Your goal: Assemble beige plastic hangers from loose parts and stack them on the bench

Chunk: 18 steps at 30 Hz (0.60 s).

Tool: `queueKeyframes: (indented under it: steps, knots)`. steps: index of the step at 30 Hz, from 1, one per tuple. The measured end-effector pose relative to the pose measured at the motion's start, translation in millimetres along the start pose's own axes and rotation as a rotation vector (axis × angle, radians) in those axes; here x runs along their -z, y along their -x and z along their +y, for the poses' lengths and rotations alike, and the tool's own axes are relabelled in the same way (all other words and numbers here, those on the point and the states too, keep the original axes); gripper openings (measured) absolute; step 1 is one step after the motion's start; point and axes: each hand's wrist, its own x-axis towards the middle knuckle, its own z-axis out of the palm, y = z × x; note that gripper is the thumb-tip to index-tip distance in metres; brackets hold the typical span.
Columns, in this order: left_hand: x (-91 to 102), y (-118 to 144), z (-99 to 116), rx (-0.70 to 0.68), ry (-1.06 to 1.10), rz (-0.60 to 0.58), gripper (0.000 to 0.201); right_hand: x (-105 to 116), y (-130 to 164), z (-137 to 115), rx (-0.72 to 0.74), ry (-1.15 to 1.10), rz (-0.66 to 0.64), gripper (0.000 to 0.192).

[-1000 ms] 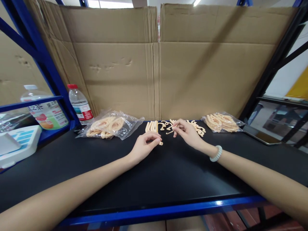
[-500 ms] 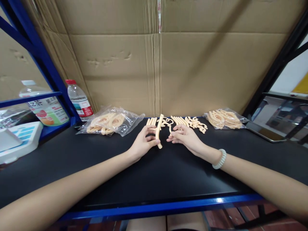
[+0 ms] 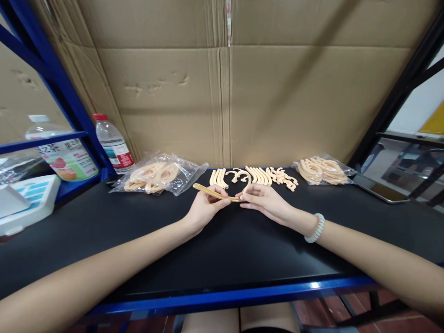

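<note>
Swung from steep to nearly level, the pale strip [image 3: 204,190] is clamped in the left hand [image 3: 205,209] above the desk [image 3: 222,254], its end just beside the curved piece [image 3: 249,180] pinched in the right hand [image 3: 265,201]; whether they touch, I cannot tell.

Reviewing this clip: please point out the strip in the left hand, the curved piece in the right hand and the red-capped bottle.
Strip [image 3: 207,190]: head view, on its free length.
Curved piece [image 3: 249,181]: head view, on its arc.
Red-capped bottle [image 3: 116,151]: head view, on its body, about halfway up.
</note>
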Motion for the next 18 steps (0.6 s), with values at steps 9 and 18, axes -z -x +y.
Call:
queueKeyframes:
  steps: [9,18]
  knots:
    - [-1.9,4.3,3.9,-0.065,-0.122,-0.058,0.013,-1.6,1.4,-2.6,-0.048,0.036,-0.054,0.028]
    - [-5.4,6.1,6.3,-0.084,-0.124,-0.05,0.009,-0.7,-1.3,3.8,-0.024,0.049,-0.035,0.03]
